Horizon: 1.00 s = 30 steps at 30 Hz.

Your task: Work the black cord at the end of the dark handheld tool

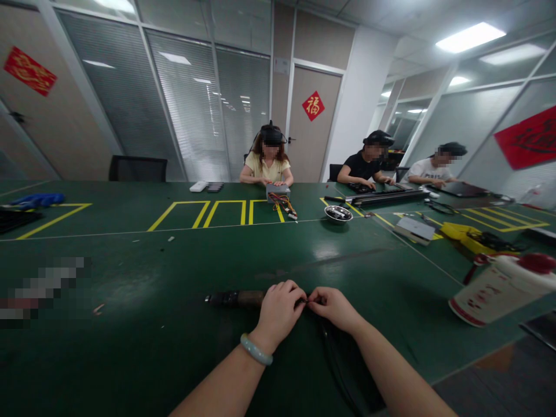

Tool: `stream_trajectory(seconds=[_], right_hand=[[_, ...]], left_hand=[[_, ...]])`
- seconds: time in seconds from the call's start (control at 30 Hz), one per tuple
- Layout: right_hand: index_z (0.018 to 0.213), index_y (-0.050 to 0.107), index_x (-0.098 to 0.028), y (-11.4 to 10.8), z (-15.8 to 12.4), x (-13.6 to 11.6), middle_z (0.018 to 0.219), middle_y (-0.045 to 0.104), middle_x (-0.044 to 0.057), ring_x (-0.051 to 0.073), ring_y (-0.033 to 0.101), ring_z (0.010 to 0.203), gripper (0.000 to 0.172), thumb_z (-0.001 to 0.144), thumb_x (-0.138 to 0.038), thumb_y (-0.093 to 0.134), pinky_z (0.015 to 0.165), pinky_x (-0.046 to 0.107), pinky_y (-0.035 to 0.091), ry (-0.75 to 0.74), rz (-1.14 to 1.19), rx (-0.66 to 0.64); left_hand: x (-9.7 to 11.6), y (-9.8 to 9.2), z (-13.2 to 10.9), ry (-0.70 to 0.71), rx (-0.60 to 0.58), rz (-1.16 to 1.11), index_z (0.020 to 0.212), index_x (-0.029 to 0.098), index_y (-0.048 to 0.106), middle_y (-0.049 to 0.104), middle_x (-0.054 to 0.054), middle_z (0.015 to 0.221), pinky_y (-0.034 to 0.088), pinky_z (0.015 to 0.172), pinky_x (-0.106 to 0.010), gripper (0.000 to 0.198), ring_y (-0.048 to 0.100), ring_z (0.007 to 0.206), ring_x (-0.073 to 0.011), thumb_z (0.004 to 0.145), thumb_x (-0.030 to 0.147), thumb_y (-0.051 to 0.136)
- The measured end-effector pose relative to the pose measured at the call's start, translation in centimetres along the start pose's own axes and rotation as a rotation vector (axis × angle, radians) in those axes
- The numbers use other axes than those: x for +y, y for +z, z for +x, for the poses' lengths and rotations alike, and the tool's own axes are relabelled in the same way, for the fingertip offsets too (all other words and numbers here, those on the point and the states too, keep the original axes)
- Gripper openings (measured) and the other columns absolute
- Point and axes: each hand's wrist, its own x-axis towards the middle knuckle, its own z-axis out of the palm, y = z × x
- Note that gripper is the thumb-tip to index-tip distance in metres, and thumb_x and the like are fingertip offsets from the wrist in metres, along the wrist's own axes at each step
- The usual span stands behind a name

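Note:
A dark electric screwdriver [243, 299] lies on the green table, its metal tip toward the left. Over its rear end is my left hand [280, 310], closed round it, with a pale green bangle on the wrist. My right hand [333, 307] is closed in a pinch at the tool's tail, where a black cable [332, 353] comes out below it and runs down toward the table's near edge. The fingertips of both hands meet there. The small dark part between them is mostly hidden.
A white bottle with a red lid [506, 286] stands at right. Farther back are a metal bowl [338, 214], a power supply with wires [278, 192], a yellow tray [469, 238] and blue gloves [41, 200]. Several people sit working across the table.

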Motion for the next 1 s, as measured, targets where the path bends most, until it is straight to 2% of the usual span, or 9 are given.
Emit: stream_trajectory(seconds=[0.33, 1.0], right_hand=[[0.083, 0.068, -0.017, 0.09, 0.06, 0.29, 0.075, 0.066, 0.0, 0.013, 0.056, 0.067, 0.013, 0.081, -0.029, 0.064, 0.058, 0.022, 0.04, 0.001, 0.058, -0.01], [0.084, 0.069, -0.019, -0.08, -0.01, 0.21, 0.077, 0.067, 0.0, 0.013, 0.058, 0.069, 0.013, 0.081, -0.03, 0.064, 0.06, 0.022, 0.041, -0.004, 0.015, -0.009]], left_hand=[[0.0, 0.22, 0.08, -0.022, -0.003, 0.023, 0.095, 0.025, 0.063, 0.059, 0.0, 0.099, 0.037, 0.081, -0.033, 0.011, 0.053, 0.095, -0.0191, 0.085, 0.025, 0.065], [-0.01, 0.25, 0.08, -0.003, -0.004, 0.025, 0.097, 0.025, 0.063, 0.058, 0.0, 0.099, 0.038, 0.082, -0.032, 0.01, 0.053, 0.095, -0.0179, 0.087, 0.023, 0.062]])
